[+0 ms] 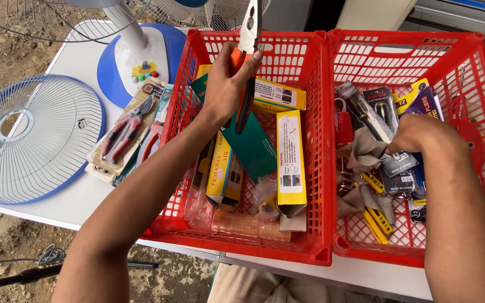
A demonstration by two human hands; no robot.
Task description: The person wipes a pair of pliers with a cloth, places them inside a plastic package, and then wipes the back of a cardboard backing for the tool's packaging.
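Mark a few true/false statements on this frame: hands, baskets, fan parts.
1. The left hand holds orange-handled pliers above the left red basket. True.
2. The right hand is raised clear of the baskets. False: it reaches into the right red basket, among packaged tools.
3. A fan grille lies flat on the white table. True.
4. The left basket holds only loose rags. False: it holds yellow boxes.

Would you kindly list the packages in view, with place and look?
Yellow box: upright, middle of left basket, tall, white label.
Second yellow box: behind it, lying flat.
Green pack: beneath left hand holding pliers.
Carded pruners: table, left.
Blister packs: right basket, under right hand.
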